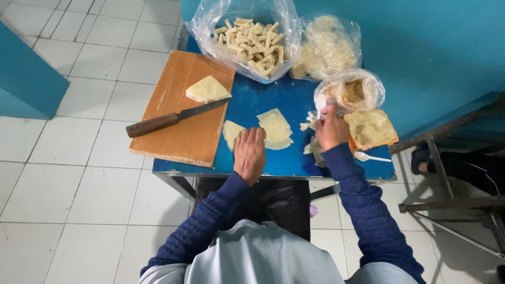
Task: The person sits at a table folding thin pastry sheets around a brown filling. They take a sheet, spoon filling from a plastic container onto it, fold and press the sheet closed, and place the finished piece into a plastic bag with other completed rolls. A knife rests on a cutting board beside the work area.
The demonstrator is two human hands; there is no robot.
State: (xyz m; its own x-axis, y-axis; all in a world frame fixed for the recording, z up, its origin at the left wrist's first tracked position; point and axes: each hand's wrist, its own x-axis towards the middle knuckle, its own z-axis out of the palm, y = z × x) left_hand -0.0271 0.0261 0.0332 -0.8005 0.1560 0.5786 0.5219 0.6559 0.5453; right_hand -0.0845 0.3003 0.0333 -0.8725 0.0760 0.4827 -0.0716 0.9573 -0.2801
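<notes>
My left hand (250, 154) lies flat, fingers together, on a pale thin dough wrapper (230, 132) on the blue table (247, 100). My right hand (331, 129) is closed around a white plastic spoon (320, 103), held over the table beside an orange plate of pale filling (371, 128). A small stack of cut wrapper sheets (275, 129) sits between my hands. Torn wrapper scraps (312, 148) lie under my right hand.
A wooden cutting board (181, 131) at the left carries a knife (171, 119) and a wedge of stacked wrappers (207, 89). Plastic bags at the back hold rolled sticks (252, 39), pale sheets (327, 47) and brownish filling (353, 90). A second white spoon (371, 157) lies near the right edge.
</notes>
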